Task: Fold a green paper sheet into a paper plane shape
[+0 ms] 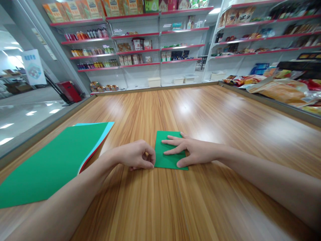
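A small folded piece of green paper (pixel 171 161) lies on the wooden table in front of me. My right hand (pixel 185 149) rests flat across its right part, fingers spread and pointing left. At the paper's left edge, near its lower left corner, my left hand (pixel 140 155) has its fingers curled, with thumb and forefinger closed together against the edge. How much of the paper sits between those fingertips is hidden. Left of my left forearm is a stack of larger coloured sheets (pixel 60 157), green on top, with light blue and red edges showing beneath.
A raised rim (pixel 155 88) borders the wooden tabletop (pixel 213 207). Packaged snacks (pixel 286 88) lie beyond the rim at the right. Shelves (pixel 137 35) with boxes and bottles stand behind the table. On the floor at the left is a red box-like object (pixel 70 91).
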`<action>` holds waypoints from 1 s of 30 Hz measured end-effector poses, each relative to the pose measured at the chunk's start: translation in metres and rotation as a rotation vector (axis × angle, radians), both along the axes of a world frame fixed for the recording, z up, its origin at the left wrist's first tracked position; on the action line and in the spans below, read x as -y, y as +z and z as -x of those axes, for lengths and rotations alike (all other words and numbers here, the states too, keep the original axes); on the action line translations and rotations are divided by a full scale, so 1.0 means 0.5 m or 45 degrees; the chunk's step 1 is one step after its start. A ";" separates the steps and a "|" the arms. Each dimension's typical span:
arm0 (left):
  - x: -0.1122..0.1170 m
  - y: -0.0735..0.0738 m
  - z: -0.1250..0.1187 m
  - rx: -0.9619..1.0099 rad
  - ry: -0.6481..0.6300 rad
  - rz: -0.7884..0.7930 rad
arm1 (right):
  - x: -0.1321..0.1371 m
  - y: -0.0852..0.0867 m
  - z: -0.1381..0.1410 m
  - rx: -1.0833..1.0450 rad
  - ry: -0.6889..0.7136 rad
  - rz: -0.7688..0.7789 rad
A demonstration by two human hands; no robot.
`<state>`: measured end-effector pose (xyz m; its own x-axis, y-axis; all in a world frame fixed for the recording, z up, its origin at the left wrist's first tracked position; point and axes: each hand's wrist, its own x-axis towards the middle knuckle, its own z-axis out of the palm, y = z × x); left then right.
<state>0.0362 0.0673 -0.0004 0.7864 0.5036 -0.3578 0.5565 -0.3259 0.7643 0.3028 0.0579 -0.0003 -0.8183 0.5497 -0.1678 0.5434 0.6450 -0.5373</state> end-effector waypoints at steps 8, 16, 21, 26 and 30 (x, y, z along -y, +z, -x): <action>0.005 -0.010 -0.004 0.043 0.143 0.093 | -0.002 -0.005 -0.001 0.007 0.016 -0.024; 0.003 -0.007 -0.005 0.048 0.137 0.047 | 0.001 0.002 0.000 0.028 0.017 -0.007; 0.003 -0.003 -0.001 0.053 0.159 0.038 | 0.001 0.007 0.000 0.026 0.030 0.005; -0.014 -0.013 0.000 0.057 0.179 -0.030 | -0.008 0.007 -0.003 0.025 0.126 0.049; -0.025 -0.017 0.000 0.041 0.189 -0.063 | -0.009 0.005 -0.003 0.019 0.179 0.035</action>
<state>0.0362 0.0800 -0.0091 0.7123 0.6317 -0.3059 0.5771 -0.2791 0.7675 0.3042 0.0625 0.0023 -0.8842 0.4252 -0.1935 0.4569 0.7005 -0.5482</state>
